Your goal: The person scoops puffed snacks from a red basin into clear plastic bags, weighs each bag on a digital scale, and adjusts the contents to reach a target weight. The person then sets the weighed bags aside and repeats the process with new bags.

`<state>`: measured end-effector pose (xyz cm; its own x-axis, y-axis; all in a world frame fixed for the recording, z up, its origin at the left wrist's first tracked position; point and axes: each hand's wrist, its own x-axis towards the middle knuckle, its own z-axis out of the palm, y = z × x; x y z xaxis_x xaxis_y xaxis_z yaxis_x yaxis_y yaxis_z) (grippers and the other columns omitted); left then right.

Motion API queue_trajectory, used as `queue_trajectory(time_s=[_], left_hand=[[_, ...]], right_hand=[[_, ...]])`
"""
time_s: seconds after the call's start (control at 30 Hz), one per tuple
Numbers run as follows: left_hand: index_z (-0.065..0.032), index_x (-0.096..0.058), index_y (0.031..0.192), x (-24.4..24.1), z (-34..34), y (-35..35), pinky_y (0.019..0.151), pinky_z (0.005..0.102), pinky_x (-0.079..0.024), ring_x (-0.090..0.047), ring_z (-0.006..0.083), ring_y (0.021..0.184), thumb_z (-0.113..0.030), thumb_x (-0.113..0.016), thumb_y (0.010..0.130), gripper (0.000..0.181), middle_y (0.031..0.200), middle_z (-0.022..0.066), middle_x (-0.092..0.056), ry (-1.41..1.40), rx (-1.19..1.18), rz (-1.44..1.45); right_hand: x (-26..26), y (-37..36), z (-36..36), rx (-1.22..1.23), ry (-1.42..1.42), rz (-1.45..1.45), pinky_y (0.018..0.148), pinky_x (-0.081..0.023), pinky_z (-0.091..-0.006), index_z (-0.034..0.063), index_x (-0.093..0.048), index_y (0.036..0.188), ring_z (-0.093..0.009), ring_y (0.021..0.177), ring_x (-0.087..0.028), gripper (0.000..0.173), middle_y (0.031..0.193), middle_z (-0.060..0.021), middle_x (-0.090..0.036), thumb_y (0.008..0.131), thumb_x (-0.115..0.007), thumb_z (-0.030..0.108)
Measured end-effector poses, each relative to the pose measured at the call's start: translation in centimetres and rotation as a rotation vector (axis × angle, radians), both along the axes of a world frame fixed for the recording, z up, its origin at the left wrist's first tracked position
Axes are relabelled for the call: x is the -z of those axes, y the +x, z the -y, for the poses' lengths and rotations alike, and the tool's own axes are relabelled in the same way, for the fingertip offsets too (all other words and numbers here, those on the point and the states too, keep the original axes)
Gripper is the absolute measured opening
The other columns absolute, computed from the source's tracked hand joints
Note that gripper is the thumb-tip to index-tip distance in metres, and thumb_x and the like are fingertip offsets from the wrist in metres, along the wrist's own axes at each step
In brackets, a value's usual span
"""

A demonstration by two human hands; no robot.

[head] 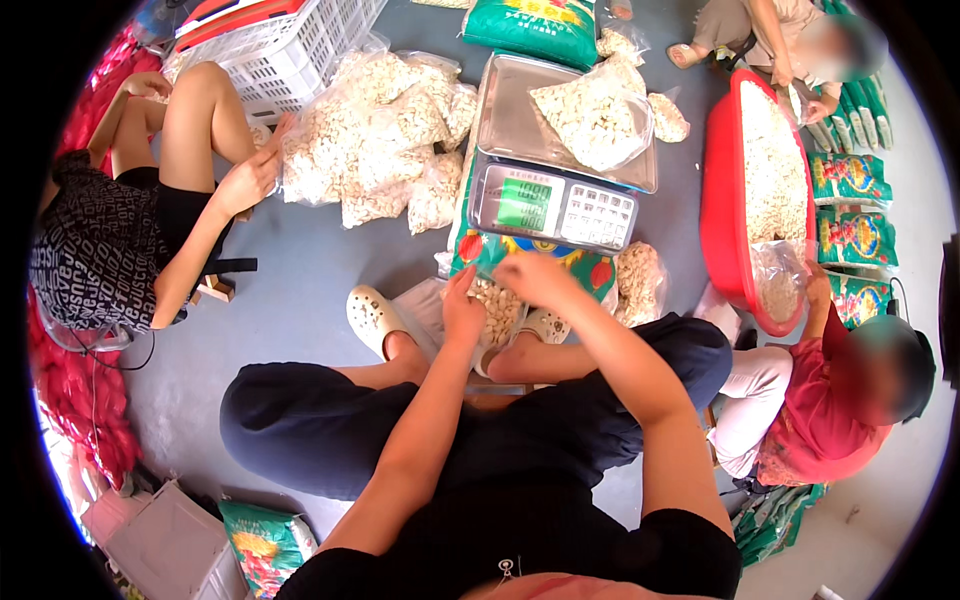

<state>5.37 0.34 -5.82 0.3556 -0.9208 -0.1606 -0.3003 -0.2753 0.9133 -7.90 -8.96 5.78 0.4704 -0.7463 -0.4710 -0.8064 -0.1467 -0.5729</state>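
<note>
Low before me, between my feet, stands a clear plastic bag of pale seeds. My left hand grips the bag's upper left edge, its fingers pointing up. Over the right of the bag's mouth is my right hand, slightly blurred, fingers curled towards the left hand; whether it pinches the plastic I cannot tell. Just beyond, an electronic weighing scale rests on a green printed sack. Another filled clear bag lies on the scale's steel platform. One more bag of seeds stands by my right foot.
Several filled bags are heaped left of the scale, where a seated person's hand touches them. A white crate stands behind. At right, two people sit at a red tub of pale seeds; green packets line the wall.
</note>
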Motion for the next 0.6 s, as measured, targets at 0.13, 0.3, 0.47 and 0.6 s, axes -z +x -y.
queue_trajectory(time_s=[0.13,0.3,0.47,0.6], left_hand=[[-0.0086,-0.059,0.12,-0.3,0.3,-0.1,0.091,0.0357,-0.045,-0.054,0.0306,0.111,0.011,-0.043,0.069,0.058,0.123,0.0102,-0.056,0.011,0.027,0.025],[-0.0099,-0.06,0.12,-0.5,0.7,-1.0,0.091,0.036,-0.045,-0.054,0.0306,0.11,0.01,-0.042,0.07,0.057,0.123,0.0099,-0.055,0.024,0.041,-0.014],[-0.0094,-0.059,0.121,-0.7,1.0,-0.5,0.092,0.036,-0.044,-0.054,0.0312,0.111,0.009,-0.042,0.07,0.057,0.123,0.0109,-0.055,0.063,0.031,-0.014],[-0.0091,-0.059,0.121,-0.8,1.3,-0.7,0.092,0.0361,-0.043,-0.054,0.032,0.11,0.009,-0.041,0.071,0.056,0.123,0.0115,-0.055,0.069,0.042,-0.008]], right_hand=[[-7.4,-4.0,8.7,0.243,-0.745,-0.034,0.074,-0.051,-0.0404,0.0116,-0.066,0.097,-0.032,0.083,-0.064,0.016,0.089,-0.0131,-0.066,0.085,-0.056,0.015],[-7.0,-8.0,19.3,0.112,-0.776,-0.543,0.083,-0.049,-0.0429,0.009,-0.064,0.101,-0.035,0.094,-0.061,0.022,0.101,-0.0179,-0.063,0.082,-0.052,0.01],[-5.7,-4.6,20.5,0.185,-0.647,-0.823,0.089,-0.045,-0.0443,0.0136,-0.047,0.125,-0.034,0.11,-0.055,0.04,0.115,-0.0173,-0.059,0.089,-0.049,0.03],[-4.4,-5.6,21.8,0.169,-0.56,-0.754,0.088,-0.045,-0.0451,0.0146,-0.044,0.127,-0.033,0.109,-0.057,0.041,0.116,-0.0187,-0.059,0.089,-0.046,0.029]])
